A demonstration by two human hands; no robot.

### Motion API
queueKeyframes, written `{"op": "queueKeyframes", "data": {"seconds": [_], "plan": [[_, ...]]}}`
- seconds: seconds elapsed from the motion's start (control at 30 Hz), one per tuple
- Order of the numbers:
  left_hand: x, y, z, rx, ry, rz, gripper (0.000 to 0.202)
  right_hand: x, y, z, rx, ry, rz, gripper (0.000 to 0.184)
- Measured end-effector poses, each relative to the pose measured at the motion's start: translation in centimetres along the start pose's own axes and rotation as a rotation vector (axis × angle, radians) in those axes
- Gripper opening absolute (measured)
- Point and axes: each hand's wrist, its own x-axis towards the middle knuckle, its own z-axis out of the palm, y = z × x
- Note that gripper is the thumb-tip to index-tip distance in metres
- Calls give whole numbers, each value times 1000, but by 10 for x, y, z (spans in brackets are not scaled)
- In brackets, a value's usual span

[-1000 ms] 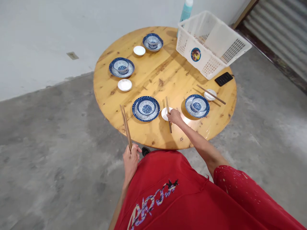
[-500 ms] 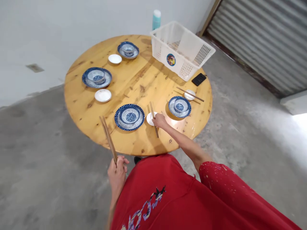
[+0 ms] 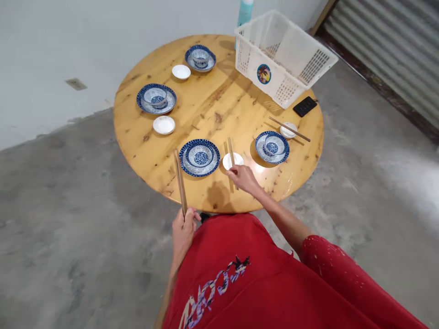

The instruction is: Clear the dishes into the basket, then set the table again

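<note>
My left hand [image 3: 184, 228], at the near table edge, is closed round a bunch of wooden chopsticks [image 3: 180, 183] that points up and away from me. My right hand [image 3: 244, 178] pinches another pair of chopsticks [image 3: 231, 151], which rests across a small white dish [image 3: 227, 161]. Left of that dish sits a blue-rimmed plate [image 3: 185, 167] with a matching bowl [image 3: 200, 156] on it. To the right, a second blue-patterned plate [image 3: 259, 148] bears a bowl [image 3: 272, 145]. Beyond it, chopsticks [image 3: 298, 132] lie across a white dish [image 3: 286, 133].
On the round wooden table [image 3: 202, 125] stand a white plastic basket [image 3: 252, 61], a turquoise bottle [image 3: 244, 13] and a black phone-like object [image 3: 305, 106]. Two more plates with bowls, each beside a small white dish [image 3: 164, 124], are at the left and back.
The camera view has shifted, so the table appears farther right and higher. My right hand has slid slightly nearer along the chopsticks on the dish. My left hand still holds its bunch.
</note>
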Motion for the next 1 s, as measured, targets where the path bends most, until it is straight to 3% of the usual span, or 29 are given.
{"op": "queueKeyframes", "data": {"seconds": [0.17, 0.33, 0.7, 1.0], "plan": [[-2, 14, 6, 18, -265, 33, 35, -32, -43, 40, 769, -305, -96, 41], [-6, 26, 12, -35, -409, 32, 38, -39, -67, 53, 981, -251, -57, 45], [-5, 9, -12, -218, -262, 17, 41, -38, -88, 82, 1076, -298, 32, 40], [-9, 3, -47, -66, -92, 94, 36, -35, -114, 116, 1069, -251, 69, 34]]}}
